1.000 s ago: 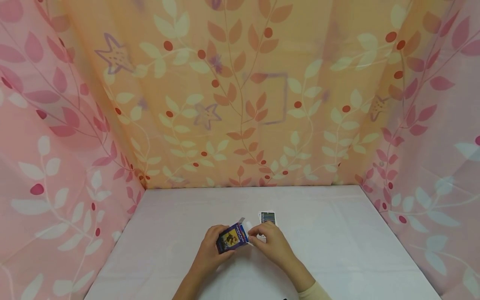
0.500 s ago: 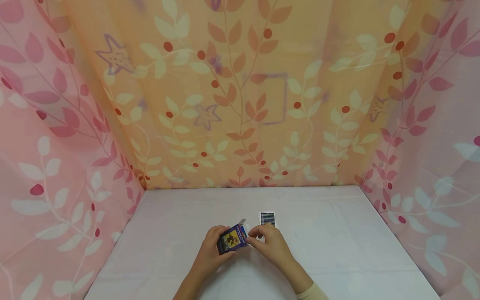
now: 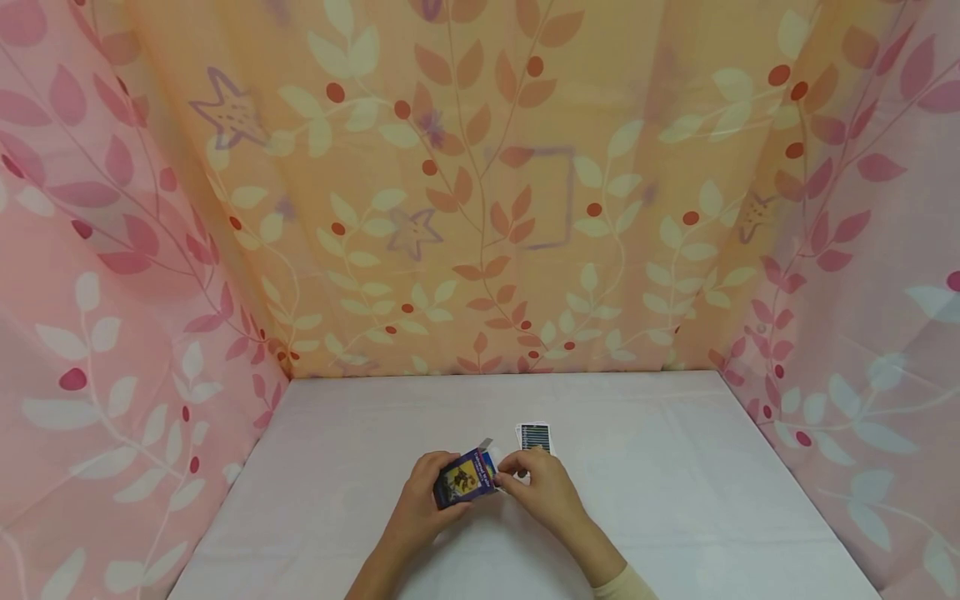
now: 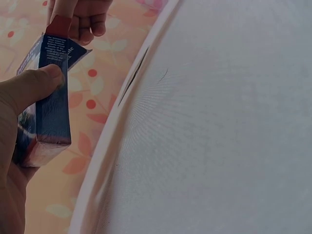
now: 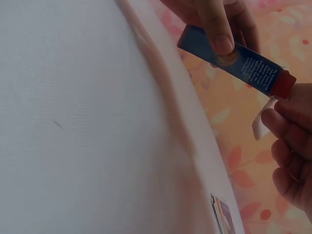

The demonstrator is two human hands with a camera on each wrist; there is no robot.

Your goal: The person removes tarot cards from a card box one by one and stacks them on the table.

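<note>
A dark blue card box with a yellow picture on its front is gripped by my left hand, tilted above the white table. In the left wrist view, the left thumb presses on the box's narrow printed side. The box's end flaps stand open toward the right hand. Thumb and forefinger of that hand pinch at the open end, and its other fingers curl loosely. In the right wrist view, a pale flap sticks out beside the right fingertips. The inside of the box is hidden.
A small stack of cards with striped backs lies just beyond the right hand, partly covered by it. The white table is bordered by an orange floral curtain behind and pink floral curtains at the sides.
My right hand shifted very slightly left and down at the box's open end, then stayed nearly still. The left hand keeps its grip on the box, which hardly moved.
</note>
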